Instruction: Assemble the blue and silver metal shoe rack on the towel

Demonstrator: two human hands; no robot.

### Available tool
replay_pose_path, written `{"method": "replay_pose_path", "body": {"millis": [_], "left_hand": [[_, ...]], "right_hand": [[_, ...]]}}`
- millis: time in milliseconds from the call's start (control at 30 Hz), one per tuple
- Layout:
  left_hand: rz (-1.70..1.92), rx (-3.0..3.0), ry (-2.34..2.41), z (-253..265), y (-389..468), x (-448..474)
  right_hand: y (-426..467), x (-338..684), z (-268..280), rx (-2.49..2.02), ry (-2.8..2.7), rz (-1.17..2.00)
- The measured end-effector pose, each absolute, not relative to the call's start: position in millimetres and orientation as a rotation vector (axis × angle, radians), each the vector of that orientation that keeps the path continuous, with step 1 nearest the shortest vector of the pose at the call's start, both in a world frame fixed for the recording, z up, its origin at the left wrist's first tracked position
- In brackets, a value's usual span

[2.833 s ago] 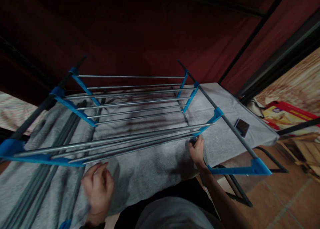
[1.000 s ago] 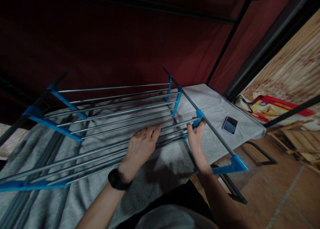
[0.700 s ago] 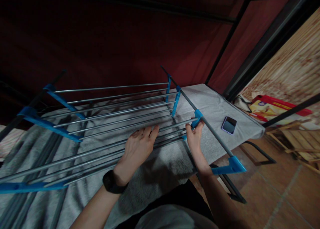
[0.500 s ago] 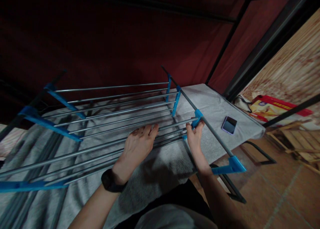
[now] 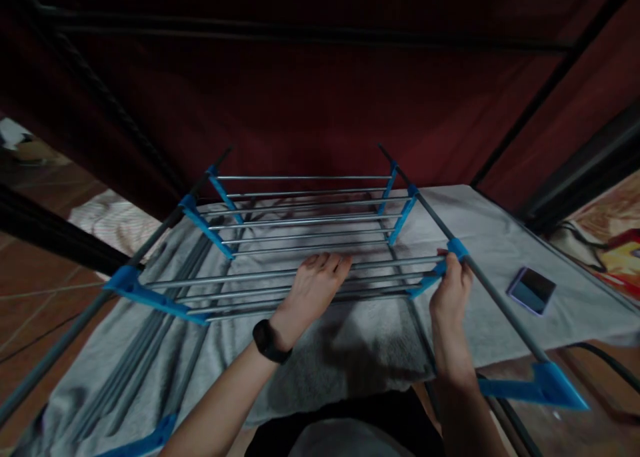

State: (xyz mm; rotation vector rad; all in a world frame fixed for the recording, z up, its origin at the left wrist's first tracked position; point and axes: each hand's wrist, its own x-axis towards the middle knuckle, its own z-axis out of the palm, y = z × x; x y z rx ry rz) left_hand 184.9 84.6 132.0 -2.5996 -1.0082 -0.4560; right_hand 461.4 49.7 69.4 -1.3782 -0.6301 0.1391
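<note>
Nearest the person, a blue end piece [image 5: 143, 440] lay at the lower left, and a blue corner piece [image 5: 545, 384] jutted in from the end of the right side pole [image 5: 500, 302], its inner end meeting the right forearm in view, so it left little room there. A black watch [image 5: 270, 342] sat on the left wrist.

Beyond it, the left hand [image 5: 317, 284], which a few moments earlier had been off the metal, now lay over the front row of rods [image 5: 225, 278], fingers curled across the top one; whether they closed underneath could not be told. The right hand [image 5: 451, 287] had shifted up from the lower end of the front right bracket [image 5: 425, 284] and gripped its upper end, close to the pole. Both hands therefore seemed to be working on the same row.

The drying rack [image 5: 310, 221] stood on a grey cloth [image 5: 350, 364] over the surface, its other rows farther back. Loose grey tubes [image 5: 145, 350] lay under its left end, crowding that side. A phone [image 5: 531, 289] rested on the cloth to the right, outside the pole. A dark red curtain [image 5: 310, 104] closed off the back.
</note>
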Motion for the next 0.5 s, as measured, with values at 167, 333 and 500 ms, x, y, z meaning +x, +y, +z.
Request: {"method": "replay_pose_path", "body": {"millis": [167, 333, 500], "left_hand": [[-0.526, -2.502, -1.100, 124, 85, 153], [-0.625, -2.412, -1.185, 118, 82, 127], [-0.727, -2.336, -1.227, 114, 78, 118]], "right_hand": [[25, 445, 45, -1.409, -0.649, 0.012], [-8, 431, 40, -1.467, -0.992, -0.333], [5, 406, 73, -1.364, -1.583, -0.455]]}}
